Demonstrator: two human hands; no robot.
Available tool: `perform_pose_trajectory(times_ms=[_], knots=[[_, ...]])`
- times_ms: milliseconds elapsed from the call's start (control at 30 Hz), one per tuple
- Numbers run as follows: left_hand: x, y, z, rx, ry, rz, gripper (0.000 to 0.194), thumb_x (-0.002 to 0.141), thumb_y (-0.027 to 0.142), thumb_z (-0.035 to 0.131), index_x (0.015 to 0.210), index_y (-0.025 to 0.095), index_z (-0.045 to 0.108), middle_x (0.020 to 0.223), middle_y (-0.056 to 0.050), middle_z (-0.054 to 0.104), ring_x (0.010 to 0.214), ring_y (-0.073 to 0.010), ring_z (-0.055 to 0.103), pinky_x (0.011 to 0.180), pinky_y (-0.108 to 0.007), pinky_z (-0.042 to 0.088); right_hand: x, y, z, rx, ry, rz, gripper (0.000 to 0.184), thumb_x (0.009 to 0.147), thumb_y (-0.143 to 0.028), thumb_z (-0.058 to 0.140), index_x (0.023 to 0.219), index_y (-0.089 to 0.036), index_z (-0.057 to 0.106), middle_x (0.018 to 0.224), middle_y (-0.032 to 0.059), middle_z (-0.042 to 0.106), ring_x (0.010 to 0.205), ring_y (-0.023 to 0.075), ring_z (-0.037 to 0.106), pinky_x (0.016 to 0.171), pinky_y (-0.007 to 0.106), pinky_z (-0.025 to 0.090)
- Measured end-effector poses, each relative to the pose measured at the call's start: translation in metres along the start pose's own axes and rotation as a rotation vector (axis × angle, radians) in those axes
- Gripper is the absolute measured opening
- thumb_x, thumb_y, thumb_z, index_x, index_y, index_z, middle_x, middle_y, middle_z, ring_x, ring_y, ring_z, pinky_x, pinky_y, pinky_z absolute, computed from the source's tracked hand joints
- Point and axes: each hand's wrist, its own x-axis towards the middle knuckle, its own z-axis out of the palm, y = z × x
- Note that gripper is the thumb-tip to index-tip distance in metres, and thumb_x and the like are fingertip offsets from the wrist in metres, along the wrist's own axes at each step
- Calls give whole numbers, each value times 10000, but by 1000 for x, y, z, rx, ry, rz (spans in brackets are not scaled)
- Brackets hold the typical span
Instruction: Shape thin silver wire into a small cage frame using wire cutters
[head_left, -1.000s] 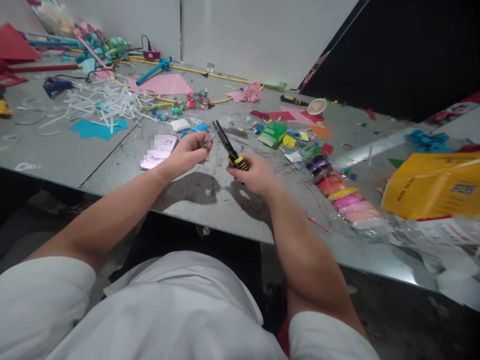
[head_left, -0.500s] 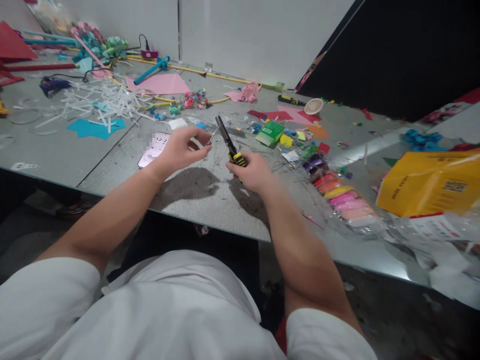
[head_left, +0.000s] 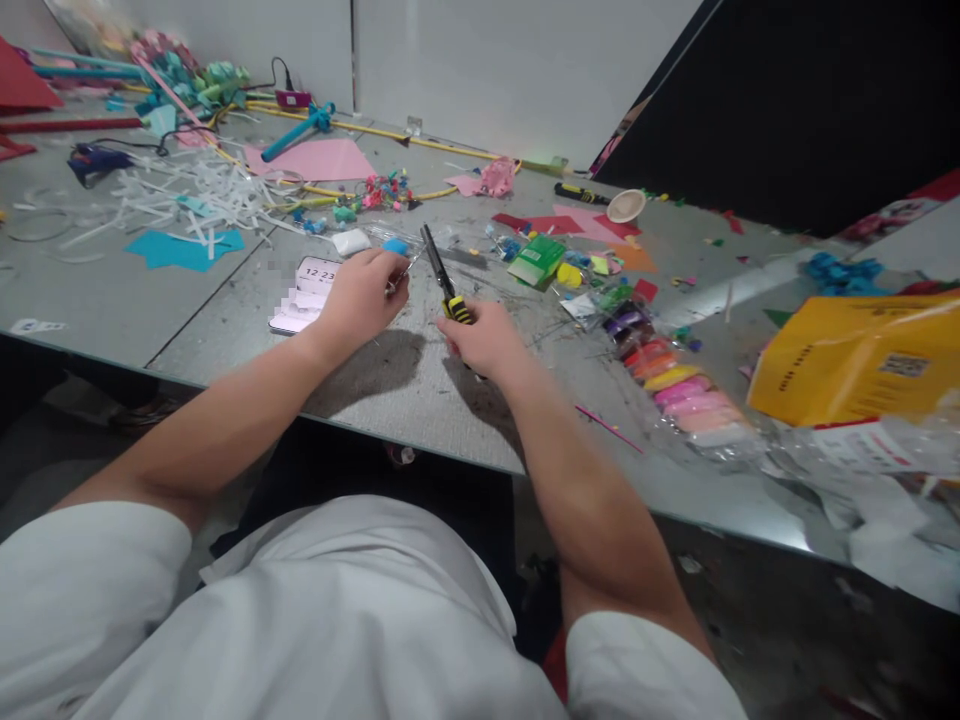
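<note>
The right hand holds one pair of pliers with yellow and black handles above the gray counter, and the left hand pinches one thin wire beside them.

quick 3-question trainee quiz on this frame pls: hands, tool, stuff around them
1. Which hand grips the pliers by the yellow-and-black handle?
2. True or false: the phone lies on the table beside the left hand.
3. What does the left hand pinch near the plier tips?

Key
1. The right hand.
2. True.
3. A thin wire-like piece; too small to say more.
</note>
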Motion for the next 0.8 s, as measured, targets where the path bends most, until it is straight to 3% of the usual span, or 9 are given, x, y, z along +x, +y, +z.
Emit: perform_pose_trajectory(times_ms=[133,267,500,667,800], knots=[[-6,3,6,109,20,31,264,1084,105,722,1261,231,873,1241,-157,903,1202,-353,845,1152,-527,669,1,2,1,53,-43,23,399,1108,-378,826,780,-277,624,670,-17,628,751,226,615,769,369,453],[-9,8,13,103,53,4,296,1083,97,735,1323,216,861,1298,-170,883,1306,-370,819,1219,-532,650,4,6,2,86,-46,56,370,1094,-371,829,786,-275,649,655,-12,644,731,229,633,762,371,487],[-6,10,15,-135,35,-141,169,967,168,887,1093,254,815,1139,-120,834,1189,-352,793,1202,-500,631,6,11,3,148,-53,66,409,1059,-380,896,771,-283,622,691,23,685,724,232,664,728,377,522],[-6,8,12,-107,20,-107,153,938,140,849,1003,270,800,1073,-100,829,1094,-323,781,1108,-471,633,5,11,3,101,-52,72,356,1049,-373,883,805,-281,642,685,29,693,736,241,685,740,375,529],[-7,5,11,-108,63,-95,145,892,160,871,957,276,815,1009,-103,821,1119,-361,790,1118,-497,626,5,10,3,88,-54,70,355,1060,-407,880,826,-290,640,704,5,672,776,255,686,778,386,558]])
